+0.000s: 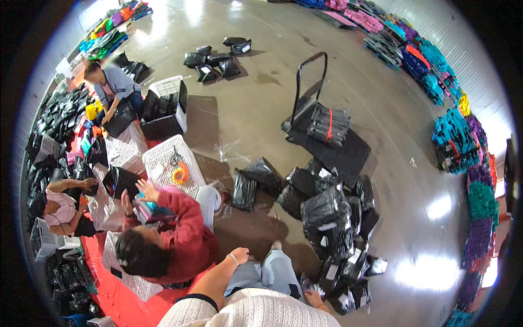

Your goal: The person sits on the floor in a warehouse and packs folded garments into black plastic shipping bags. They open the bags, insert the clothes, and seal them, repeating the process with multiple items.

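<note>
My left hand (239, 255), with a thin band on its wrist, rests beside my left thigh in light blue trousers (248, 273). Its fingers look loosely curled, with nothing visible in them. Low down at my right side, my right hand (312, 297) is partly cut off by my cream knitted top (267, 310). Shiny plastic wrapping (309, 285) lies right by that hand; whether the fingers touch it is unclear. A heap of black plastic-wrapped packages (327, 210), some with white labels, is piled on the floor to my right.
A person in red (188, 231) sits close at my left, beside a white crate (163, 163) bearing orange tape (180, 173) and scissors (175, 158). Two more people (111, 87) work farther left. A flat trolley (348, 152) carries a tied black bundle (329, 125). Coloured stacks (457, 139) line the right wall.
</note>
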A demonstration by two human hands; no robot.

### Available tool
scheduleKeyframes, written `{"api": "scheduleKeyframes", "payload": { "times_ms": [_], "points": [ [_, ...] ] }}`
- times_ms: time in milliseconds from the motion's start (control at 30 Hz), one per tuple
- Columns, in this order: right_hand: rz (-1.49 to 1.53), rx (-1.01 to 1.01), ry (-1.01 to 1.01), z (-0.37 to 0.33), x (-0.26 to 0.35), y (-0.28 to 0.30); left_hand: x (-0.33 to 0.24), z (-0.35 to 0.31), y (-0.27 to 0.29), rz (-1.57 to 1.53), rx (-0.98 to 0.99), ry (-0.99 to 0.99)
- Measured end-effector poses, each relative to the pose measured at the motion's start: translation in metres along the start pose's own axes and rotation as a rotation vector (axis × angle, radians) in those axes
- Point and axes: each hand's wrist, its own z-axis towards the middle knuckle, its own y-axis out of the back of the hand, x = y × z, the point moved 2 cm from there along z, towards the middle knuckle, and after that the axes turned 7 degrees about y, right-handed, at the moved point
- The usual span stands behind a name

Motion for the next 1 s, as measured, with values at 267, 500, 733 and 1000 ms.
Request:
{"api": "scheduleKeyframes", "payload": {
  "times_ms": [267,500,733,1000],
  "points": [
    [0.535,0.089,-0.055,0.262,0.122,0.143,-0.023,0.109,0.159,-0.195,-0.408,0.103],
    [0.017,-0.043,0.356,0.46,0.375,0.233,-0.103,0.112,0.282,-0.338,-0.828,0.246],
    [-0.013,0.366,0.511,0.58,0.659,0.185,-0.051,0.218,0.362,-0.458,-0.661,0.405],
    [-0.007,0.378,0.666,0.772,0.975,0.161,0.051,0.434,0.558,-0.479,-0.438,0.432]
  ]
}}
